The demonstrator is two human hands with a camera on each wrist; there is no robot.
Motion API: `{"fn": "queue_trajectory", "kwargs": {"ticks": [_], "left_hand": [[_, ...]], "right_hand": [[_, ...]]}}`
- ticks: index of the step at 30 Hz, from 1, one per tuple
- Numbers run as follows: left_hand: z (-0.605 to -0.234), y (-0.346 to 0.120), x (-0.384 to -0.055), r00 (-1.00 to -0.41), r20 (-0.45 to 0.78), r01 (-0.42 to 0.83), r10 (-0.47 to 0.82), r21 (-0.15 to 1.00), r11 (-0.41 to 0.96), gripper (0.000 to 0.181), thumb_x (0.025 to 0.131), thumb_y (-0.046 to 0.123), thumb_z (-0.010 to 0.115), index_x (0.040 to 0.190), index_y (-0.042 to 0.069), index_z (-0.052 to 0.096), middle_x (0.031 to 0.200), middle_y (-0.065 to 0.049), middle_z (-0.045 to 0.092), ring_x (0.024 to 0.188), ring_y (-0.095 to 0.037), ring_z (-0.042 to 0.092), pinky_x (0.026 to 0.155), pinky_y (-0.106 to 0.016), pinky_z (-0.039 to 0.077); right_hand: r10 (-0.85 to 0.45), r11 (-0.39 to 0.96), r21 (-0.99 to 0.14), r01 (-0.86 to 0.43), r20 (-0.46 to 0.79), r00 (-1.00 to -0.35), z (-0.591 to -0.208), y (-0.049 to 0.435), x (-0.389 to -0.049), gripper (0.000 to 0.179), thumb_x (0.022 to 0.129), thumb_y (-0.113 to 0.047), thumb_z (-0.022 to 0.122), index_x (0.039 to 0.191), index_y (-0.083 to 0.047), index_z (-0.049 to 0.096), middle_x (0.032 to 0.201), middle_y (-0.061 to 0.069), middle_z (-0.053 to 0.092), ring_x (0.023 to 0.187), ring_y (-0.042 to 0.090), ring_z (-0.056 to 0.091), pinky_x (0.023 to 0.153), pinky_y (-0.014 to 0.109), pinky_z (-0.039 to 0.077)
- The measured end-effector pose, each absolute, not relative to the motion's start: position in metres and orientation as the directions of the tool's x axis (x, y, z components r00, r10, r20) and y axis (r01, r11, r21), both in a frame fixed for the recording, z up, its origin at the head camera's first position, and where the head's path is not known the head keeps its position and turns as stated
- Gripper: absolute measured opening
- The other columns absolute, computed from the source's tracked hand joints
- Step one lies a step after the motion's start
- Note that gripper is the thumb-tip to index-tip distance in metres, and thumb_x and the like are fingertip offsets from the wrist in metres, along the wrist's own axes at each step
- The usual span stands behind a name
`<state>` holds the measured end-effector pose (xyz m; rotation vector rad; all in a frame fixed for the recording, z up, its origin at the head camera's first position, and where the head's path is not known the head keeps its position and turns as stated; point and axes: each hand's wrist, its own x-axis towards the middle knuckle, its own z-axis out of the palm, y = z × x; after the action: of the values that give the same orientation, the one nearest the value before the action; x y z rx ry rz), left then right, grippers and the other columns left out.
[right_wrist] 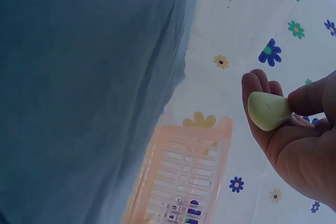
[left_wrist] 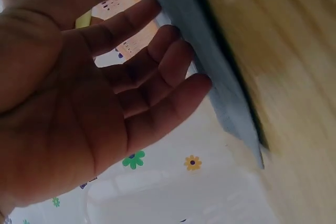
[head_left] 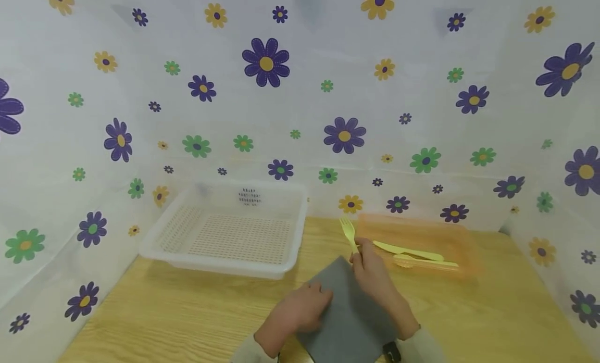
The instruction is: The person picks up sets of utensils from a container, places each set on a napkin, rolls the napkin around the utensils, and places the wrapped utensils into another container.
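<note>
The right hand pinches a yellow fork by its handle, tines pointing up and away, just beyond the far corner of a gray cloth on the table. The left hand grips nothing; its loosely bent fingers touch the cloth near its left edge. The likeliest trouble is the fork twisting or slipping, since only thumb and fingertips appear to hold its slim handle. The cloth looks thin and limp, so a sideways push from the left hand could crease it or drag it askew, and the right forearm, which reaches across its right side, could catch it too. The knife and what seems to be a spoon lie in the orange tray, close enough to the right hand to be knocked by a careless backward swing. The fork's lower handle is hidden by the fingers in the head view, and its height above the table is hard to judge. The cloth's near end is cut off, a small dark object by the right sleeve is unclear, and the left wrist view is blurred.
</note>
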<state>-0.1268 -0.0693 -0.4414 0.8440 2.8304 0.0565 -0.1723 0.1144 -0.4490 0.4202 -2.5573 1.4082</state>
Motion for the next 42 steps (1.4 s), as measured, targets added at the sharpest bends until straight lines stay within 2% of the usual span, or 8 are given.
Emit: {"fn": "queue_trajectory", "kwargs": {"ticks": [5, 14, 19, 22, 26, 30, 36, 42], "left_hand": [[-0.447, -0.069, -0.128, -0.815, -0.185, 0.544, 0.55, 0.085, 0.835, 0.039, 0.076, 0.026, 0.086, 0.104, 0.017, 0.06, 0.097, -0.004, 0.058, 0.09, -0.022, 0.059, 0.072, -0.033, 0.052], [-0.446, -0.067, -0.127, -0.805, -0.169, 0.563, 0.569, 0.082, 0.822, 0.038, 0.076, 0.025, 0.087, 0.101, 0.016, 0.06, 0.095, -0.005, 0.057, 0.087, -0.021, 0.058, 0.072, -0.031, 0.05], [-0.445, -0.066, -0.128, -0.813, -0.146, 0.56, 0.564, 0.073, 0.825, 0.038, 0.075, 0.023, 0.086, 0.101, 0.015, 0.059, 0.096, -0.006, 0.057, 0.087, -0.023, 0.057, 0.072, -0.032, 0.051], [-0.445, -0.066, -0.128, -0.814, -0.14, 0.559, 0.563, 0.071, 0.826, 0.037, 0.076, 0.022, 0.085, 0.1, 0.014, 0.058, 0.095, -0.006, 0.056, 0.086, -0.022, 0.057, 0.07, -0.032, 0.05], [-0.445, -0.067, -0.126, -0.812, -0.149, 0.561, 0.565, 0.068, 0.825, 0.035, 0.078, 0.023, 0.084, 0.099, 0.014, 0.058, 0.093, -0.005, 0.055, 0.085, -0.021, 0.056, 0.069, -0.031, 0.05], [-0.444, -0.067, -0.125, -0.808, -0.165, 0.561, 0.566, 0.08, 0.824, 0.034, 0.08, 0.023, 0.083, 0.1, 0.014, 0.057, 0.094, -0.006, 0.055, 0.086, -0.021, 0.056, 0.069, -0.031, 0.05], [-0.444, -0.066, -0.126, -0.802, -0.163, 0.567, 0.574, 0.093, 0.818, 0.033, 0.081, 0.023, 0.082, 0.101, 0.014, 0.058, 0.094, -0.005, 0.055, 0.085, -0.019, 0.055, 0.068, -0.03, 0.049], [-0.446, -0.068, -0.127, -0.805, -0.155, 0.564, 0.572, 0.095, 0.82, 0.034, 0.079, 0.023, 0.083, 0.1, 0.014, 0.058, 0.093, -0.005, 0.054, 0.084, -0.02, 0.054, 0.069, -0.031, 0.049]], "right_hand": [[-0.165, 0.527, -0.787, -0.319, 0.274, -0.948, -0.45, 0.114, -0.17, 0.029, 0.098, 0.004, 0.051, 0.127, 0.008, 0.048, 0.087, 0.017, 0.066, 0.071, 0.017, 0.061, 0.058, 0.026, 0.046], [-0.195, 0.535, -0.806, -0.252, 0.173, -0.965, -0.444, 0.121, -0.167, 0.028, 0.098, 0.002, 0.051, 0.125, 0.008, 0.051, 0.081, 0.009, 0.065, 0.067, 0.014, 0.057, 0.056, 0.027, 0.044], [-0.212, 0.506, -0.844, -0.178, 0.079, -0.974, -0.442, 0.122, -0.169, 0.028, 0.101, 0.0, 0.046, 0.128, 0.008, 0.045, 0.081, 0.016, 0.066, 0.068, 0.023, 0.067, 0.057, 0.03, 0.051], [-0.256, 0.522, -0.834, -0.178, 0.046, -0.966, -0.442, 0.122, -0.172, 0.027, 0.102, -0.002, 0.042, 0.127, 0.009, 0.041, 0.073, 0.016, 0.065, 0.057, 0.019, 0.061, 0.051, 0.028, 0.047], [-0.304, 0.573, -0.797, -0.193, 0.013, -0.953, -0.445, 0.121, -0.175, 0.018, 0.102, -0.004, 0.042, 0.116, 0.006, 0.044, 0.065, 0.012, 0.064, 0.047, 0.012, 0.045, 0.046, 0.026, 0.034], [-0.295, 0.623, -0.765, -0.163, -0.037, -0.955, -0.45, 0.121, -0.178, 0.011, 0.1, -0.007, 0.049, 0.105, 0.002, 0.049, 0.068, 0.009, 0.06, 0.05, 0.012, 0.045, 0.046, 0.026, 0.035], [-0.27, 0.669, -0.732, -0.128, -0.079, -0.96, -0.456, 0.123, -0.189, 0.011, 0.097, -0.012, 0.056, 0.093, -0.002, 0.056, 0.072, 0.004, 0.055, 0.056, 0.013, 0.048, 0.049, 0.025, 0.038], [-0.321, 0.646, -0.751, -0.139, -0.102, -0.942, -0.452, 0.122, -0.196, 0.035, 0.096, -0.012, 0.054, 0.062, -0.011, 0.046, 0.052, -0.004, 0.039, 0.043, 0.008, 0.038, 0.041, 0.022, 0.032]]}}
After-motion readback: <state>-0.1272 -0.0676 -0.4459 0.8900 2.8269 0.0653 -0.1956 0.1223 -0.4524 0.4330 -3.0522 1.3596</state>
